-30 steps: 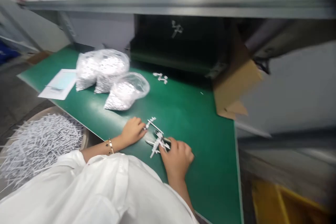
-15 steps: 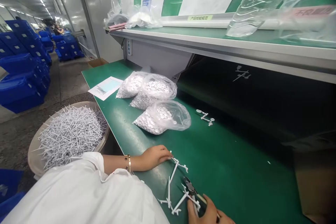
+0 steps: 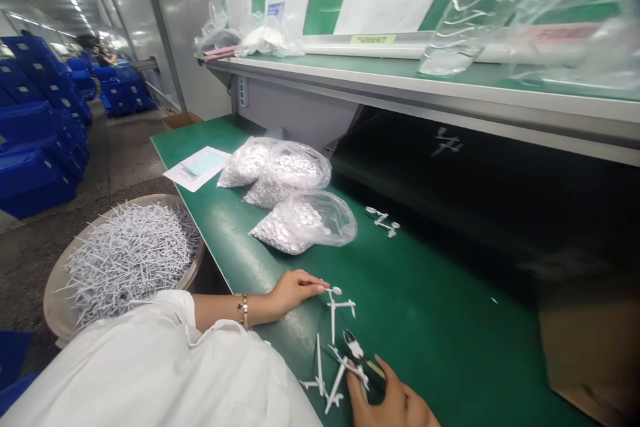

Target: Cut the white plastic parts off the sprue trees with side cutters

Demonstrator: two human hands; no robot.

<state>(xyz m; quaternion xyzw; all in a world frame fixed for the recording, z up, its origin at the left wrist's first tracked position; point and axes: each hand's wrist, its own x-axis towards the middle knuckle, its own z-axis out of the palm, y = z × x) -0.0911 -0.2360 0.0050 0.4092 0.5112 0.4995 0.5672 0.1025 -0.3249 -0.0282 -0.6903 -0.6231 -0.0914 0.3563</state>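
My left hand [image 3: 293, 293] pinches the end of a branched white plastic sprue [image 3: 333, 313] with a small round disc on it. In the lower middle of the view, my right hand [image 3: 393, 397] is closed round cutting pliers [image 3: 354, 345], whose jaws point up and left, just below that sprue. More white branched sprues [image 3: 320, 383] lie by the pliers, and one rests against the right hand's fingers. Beyond the left hand stands a clear plastic bag [image 3: 285, 230] of small white discs, with two similar bags behind it.
A round tub [image 3: 55, 287] heaped with white sticks stands left of the green table [image 3: 430, 307]. Farther back lie papers [image 3: 195, 170] and another white sprue [image 3: 384, 221]. A shelf [image 3: 370, 67] with plastic bags overhangs the table; a cardboard box [image 3: 590, 353] sits at right.
The sprue in my left hand has turned, and its disc now shows. My right hand and the pliers have shifted slightly left and up towards it. The whole view has moved a little.
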